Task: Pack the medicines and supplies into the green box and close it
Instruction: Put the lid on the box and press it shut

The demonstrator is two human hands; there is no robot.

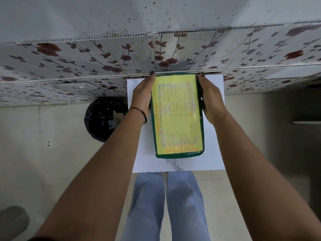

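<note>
The green box (pixel 177 154) stands on a small white table (pixel 213 153), its far end against the floral wall. Its lid is down, and a yellow contents sheet with orange writing covers the top. My left hand (pixel 142 94) presses flat against the box's left side near the far end. On the opposite side, my right hand (pixel 210 98) grips the right edge. No loose medicines or supplies are in view; whatever is inside the box is hidden.
A floral-patterned wall panel (pixel 104 58) rises right behind the table. A bin lined with a black bag (pixel 102 117) sits on the floor to the left of the table. My legs in light blue trousers (pixel 165 206) stand at the table's near edge.
</note>
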